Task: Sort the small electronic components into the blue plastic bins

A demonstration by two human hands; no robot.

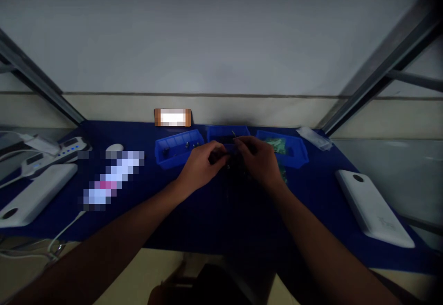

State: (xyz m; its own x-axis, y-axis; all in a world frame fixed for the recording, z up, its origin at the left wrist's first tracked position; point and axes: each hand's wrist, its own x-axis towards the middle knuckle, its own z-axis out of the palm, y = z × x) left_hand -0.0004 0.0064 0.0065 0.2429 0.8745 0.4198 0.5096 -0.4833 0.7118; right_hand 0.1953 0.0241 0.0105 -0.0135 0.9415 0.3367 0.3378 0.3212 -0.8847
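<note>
My left hand [204,162] and my right hand [259,159] meet over the middle of a blue mat [214,212], just in front of the centre blue bin [226,134]. Both have their fingers curled around a small dark part [231,159] held between them; the dim light hides what it is. A left blue bin [178,148] with small dark pieces stands beside my left hand. A right blue bin [287,148] with green pieces stands behind my right hand.
White flat devices lie at the left [34,194] and right [374,208] ends of the mat. A power strip [65,150] with cables and a white mouse [114,148] sit at the left. A clear bag [314,138] lies at the back right. Metal frame bars slant up both sides.
</note>
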